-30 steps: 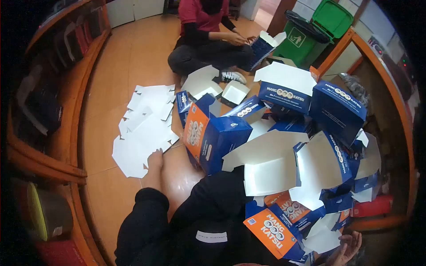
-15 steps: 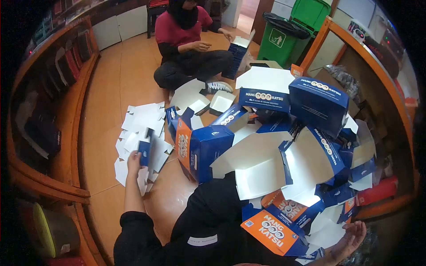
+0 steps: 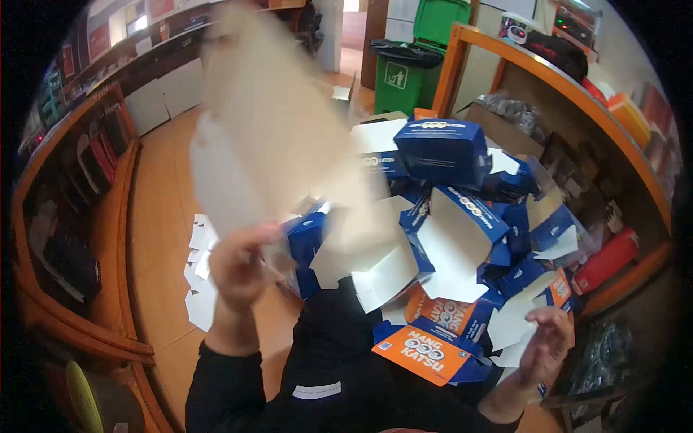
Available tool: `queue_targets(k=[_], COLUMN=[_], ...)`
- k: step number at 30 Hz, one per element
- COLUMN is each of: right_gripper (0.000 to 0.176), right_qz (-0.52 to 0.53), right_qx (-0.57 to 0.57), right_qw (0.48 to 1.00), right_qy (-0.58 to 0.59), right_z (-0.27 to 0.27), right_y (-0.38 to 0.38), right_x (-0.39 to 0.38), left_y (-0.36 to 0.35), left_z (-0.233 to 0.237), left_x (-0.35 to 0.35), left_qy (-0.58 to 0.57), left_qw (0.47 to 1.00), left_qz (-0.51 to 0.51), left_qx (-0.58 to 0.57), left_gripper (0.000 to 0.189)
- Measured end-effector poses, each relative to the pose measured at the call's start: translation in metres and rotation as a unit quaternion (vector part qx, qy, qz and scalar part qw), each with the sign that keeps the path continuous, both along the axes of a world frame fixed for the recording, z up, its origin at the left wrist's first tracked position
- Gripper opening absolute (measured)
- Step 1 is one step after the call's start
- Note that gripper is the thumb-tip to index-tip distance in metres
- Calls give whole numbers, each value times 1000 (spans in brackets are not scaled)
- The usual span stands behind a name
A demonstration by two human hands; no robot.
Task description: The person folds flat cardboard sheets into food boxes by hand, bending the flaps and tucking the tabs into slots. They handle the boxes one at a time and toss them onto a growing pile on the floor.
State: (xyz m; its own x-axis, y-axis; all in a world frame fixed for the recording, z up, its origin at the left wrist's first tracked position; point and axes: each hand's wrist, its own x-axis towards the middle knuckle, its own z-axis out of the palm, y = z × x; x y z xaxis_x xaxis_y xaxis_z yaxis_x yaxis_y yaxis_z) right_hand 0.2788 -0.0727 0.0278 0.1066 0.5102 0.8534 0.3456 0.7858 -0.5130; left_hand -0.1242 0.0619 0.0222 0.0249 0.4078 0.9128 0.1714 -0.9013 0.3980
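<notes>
A flat carton blank (image 3: 281,130), smeared by motion, is raised upright in front of me with its plain pale side showing. My left hand (image 3: 244,263) grips its lower edge, fingers closed. Low on the right, my right hand (image 3: 546,346) is open with slightly curled fingers and holds nothing. Just left of that hand lie a white-lined open carton (image 3: 509,325) and an orange "Mang Katsu" carton (image 3: 426,353). Remaining flat blanks (image 3: 198,292) lie stacked on the floor at the left.
Blue folded cartons (image 3: 444,151) and an open white-lined box (image 3: 451,245) form a heap ahead and right. Behind it stands a green bin (image 3: 404,79). Wooden-framed shelves (image 3: 119,238) border the left; another wooden frame (image 3: 548,61) borders the right. The raised blank hides the other person's spot.
My left hand has lifted a blank from the floor stack up before me. My right hand has moved slightly left and up. The view has turned rightward, and the other person is now hidden.
</notes>
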Motion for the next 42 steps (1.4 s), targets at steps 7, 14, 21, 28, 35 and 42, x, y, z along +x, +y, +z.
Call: queue_targets(k=[7, 14, 21, 28, 35, 42], right_gripper=[23, 18, 35, 49, 62, 52], right_qz=[-190, -85, -238, -95, -158, -181], right_qx=[29, 93, 17, -105, 86, 93], right_qw=[948, 969, 969, 925, 928, 947], right_qy=[-252, -211, -58, -353, -326, -250], right_z=[37, 46, 59, 82, 57, 43], right_y=[-23, -34, -47, -62, -55, -46], right_x=[-50, -34, -38, -19, -19, -27], left_y=[-42, -28, -46, -65, -65, -95], left_z=[55, 37, 57, 67, 85, 74], left_x=[121, 186, 209, 207, 218, 234], left_qy=[324, 281, 307, 312, -15, -186], left_qw=[897, 688, 734, 765, 616, 652], left_qz=[-300, -531, -501, -518, -678, -651], left_qx=[8, -408, -341, -221, -401, -341], left_gripper=[24, 24, 24, 19, 31, 55])
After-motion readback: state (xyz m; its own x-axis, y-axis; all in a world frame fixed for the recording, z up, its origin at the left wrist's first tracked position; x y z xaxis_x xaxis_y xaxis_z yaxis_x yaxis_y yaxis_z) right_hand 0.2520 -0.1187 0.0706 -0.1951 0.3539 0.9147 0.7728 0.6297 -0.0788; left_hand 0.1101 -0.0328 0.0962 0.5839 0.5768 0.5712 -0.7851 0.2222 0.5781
